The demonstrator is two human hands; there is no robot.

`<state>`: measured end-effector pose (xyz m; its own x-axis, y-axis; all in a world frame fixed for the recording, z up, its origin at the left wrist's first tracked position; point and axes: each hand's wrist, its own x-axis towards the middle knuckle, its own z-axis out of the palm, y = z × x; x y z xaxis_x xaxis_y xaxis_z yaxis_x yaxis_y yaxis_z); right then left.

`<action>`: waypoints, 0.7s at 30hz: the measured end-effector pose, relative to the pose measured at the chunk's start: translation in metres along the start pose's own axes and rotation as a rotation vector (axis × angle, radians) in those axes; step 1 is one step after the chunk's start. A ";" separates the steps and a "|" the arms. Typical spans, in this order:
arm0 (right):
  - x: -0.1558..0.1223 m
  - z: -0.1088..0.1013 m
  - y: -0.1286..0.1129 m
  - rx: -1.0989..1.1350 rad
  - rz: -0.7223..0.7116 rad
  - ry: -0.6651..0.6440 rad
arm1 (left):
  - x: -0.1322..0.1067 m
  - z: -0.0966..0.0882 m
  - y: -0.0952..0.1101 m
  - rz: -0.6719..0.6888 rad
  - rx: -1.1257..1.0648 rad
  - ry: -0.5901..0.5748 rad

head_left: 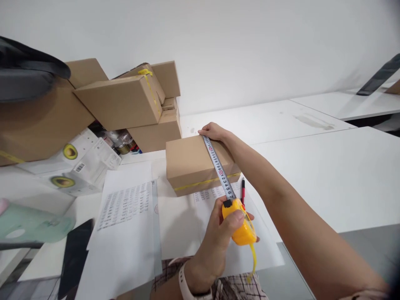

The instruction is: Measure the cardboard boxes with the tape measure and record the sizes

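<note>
Nearest to me, checked pinkish fabric (239, 287) shows below the table edge. The person's left hand (214, 241), a pale band (185, 284) at its wrist, is wrapped around a yellow tape-measure case (243, 229), thumb on top; a yellow cord (253, 258) hangs from the case.

To the left lie white printed paper sheets (125, 246), a flat black panel (73, 260) and, farther left, a pale green bottle (37, 225) on its side.

A slim red-and-black pen (243, 192) rests on paper just right of a brown cardboard box (184, 156) with a yellow strip (195, 183) along its near face. The box lies on the white table (300, 179), partly over a printed sheet.

A silver steel blade (217, 164) runs from the case across the box top — slantwise in my view — to the far edge. There the right hand (214, 131) has its fingers drawn narrow at the blade's end; whether they pinch or only press it, I cannot tell.

Far left: white cartons with avocado pictures (84, 160), then stacked brown cardboard boxes (121, 104) before a plain pale wall (250, 50).
</note>
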<state>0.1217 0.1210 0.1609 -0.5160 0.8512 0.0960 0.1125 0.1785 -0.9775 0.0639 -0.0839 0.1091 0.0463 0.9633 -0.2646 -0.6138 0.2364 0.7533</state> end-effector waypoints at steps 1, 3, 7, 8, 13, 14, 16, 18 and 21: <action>0.009 -0.001 0.003 -0.007 -0.014 -0.003 | 0.001 0.000 0.001 0.003 0.006 -0.005; 0.035 -0.005 0.006 -0.044 -0.046 -0.012 | -0.002 -0.003 0.004 0.008 0.027 -0.005; 0.080 -0.033 0.006 -0.085 -0.222 0.114 | -0.026 -0.025 0.018 0.074 0.128 0.023; 0.080 -0.043 0.007 -0.068 -0.261 0.192 | -0.033 -0.035 0.021 0.142 0.174 0.066; 0.014 -0.087 0.041 -0.187 -0.246 0.461 | -0.039 -0.096 0.038 0.562 0.463 0.450; -0.003 -0.091 0.051 -0.227 -0.218 0.425 | -0.034 -0.106 0.041 0.583 0.497 0.483; -0.028 -0.091 0.069 -0.292 -0.169 0.314 | -0.021 -0.122 0.045 0.574 0.504 0.489; -0.040 -0.084 0.080 -0.338 -0.142 0.201 | -0.010 -0.127 0.049 0.545 0.470 0.447; -0.039 -0.070 0.078 -0.361 -0.142 0.097 | -0.001 -0.122 0.061 0.537 0.453 0.392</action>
<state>0.2099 0.1360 0.0943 -0.4675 0.8451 0.2592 0.3464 0.4449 -0.8259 -0.0699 -0.0859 0.0811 -0.4960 0.8651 0.0747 -0.0906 -0.1372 0.9864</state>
